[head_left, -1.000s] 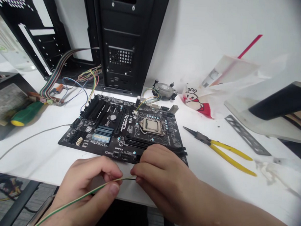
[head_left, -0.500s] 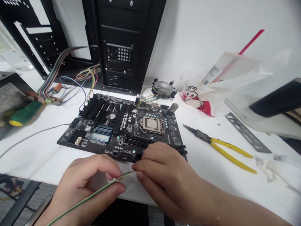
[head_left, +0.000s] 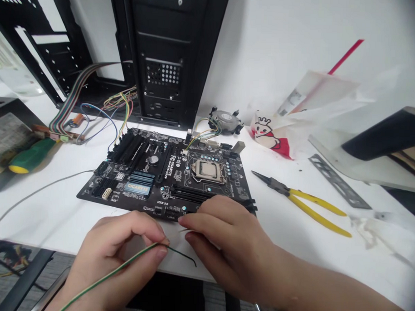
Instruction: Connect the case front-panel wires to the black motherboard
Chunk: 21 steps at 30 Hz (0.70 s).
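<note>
My left hand [head_left: 119,247] pinches a green and white wire pair [head_left: 104,281] between thumb and forefinger. Past the fingertips the dark green strand [head_left: 182,254] pokes out loose and bends down at its tip. Opposite it, my right hand [head_left: 235,242] is closed, thumb and forefinger around the pale strand [head_left: 185,231]; the far end of that strand is hidden in the fingers. Just beyond both hands lies a black Gigabyte motherboard [head_left: 154,181] with a processor [head_left: 209,170] in its socket. The right hand covers part of the board's front edge.
Yellow-handled pliers [head_left: 301,199] and a metal I/O plate [head_left: 339,180] lie to the right. Behind the board are a cooler fan [head_left: 225,120] and a black PC case [head_left: 170,50]. A green screwdriver [head_left: 33,156] is at left, a drink in a bag [head_left: 311,95] at back right.
The two strands have come apart at the end: the green one now points down and right, while the pale one stays in my right fingers. My left thumb and forefinger have closed together.
</note>
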Tool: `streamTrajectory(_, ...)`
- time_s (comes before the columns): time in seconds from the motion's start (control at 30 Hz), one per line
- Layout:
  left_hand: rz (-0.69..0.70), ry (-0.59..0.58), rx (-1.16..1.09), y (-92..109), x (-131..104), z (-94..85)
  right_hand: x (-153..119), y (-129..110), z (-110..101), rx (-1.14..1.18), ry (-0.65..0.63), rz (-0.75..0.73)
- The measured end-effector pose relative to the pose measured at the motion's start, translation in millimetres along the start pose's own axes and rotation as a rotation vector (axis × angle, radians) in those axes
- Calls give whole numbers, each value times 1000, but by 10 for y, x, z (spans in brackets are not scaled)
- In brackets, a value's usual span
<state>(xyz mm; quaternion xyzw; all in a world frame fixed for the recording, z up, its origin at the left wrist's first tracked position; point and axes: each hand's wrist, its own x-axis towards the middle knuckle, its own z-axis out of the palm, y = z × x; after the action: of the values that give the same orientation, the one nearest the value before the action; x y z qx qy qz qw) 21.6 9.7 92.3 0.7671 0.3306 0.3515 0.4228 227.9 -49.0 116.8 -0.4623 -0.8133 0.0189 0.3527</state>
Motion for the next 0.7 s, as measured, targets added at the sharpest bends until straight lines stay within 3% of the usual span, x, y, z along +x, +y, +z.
streamTrajectory(0.43,-136,-62,-52,-43,-23,-10,-21,-15,33,22,42,31)
streamTrajectory(0.7,-99,32,17,107,90,71,-4,-56,17,34,50,14)
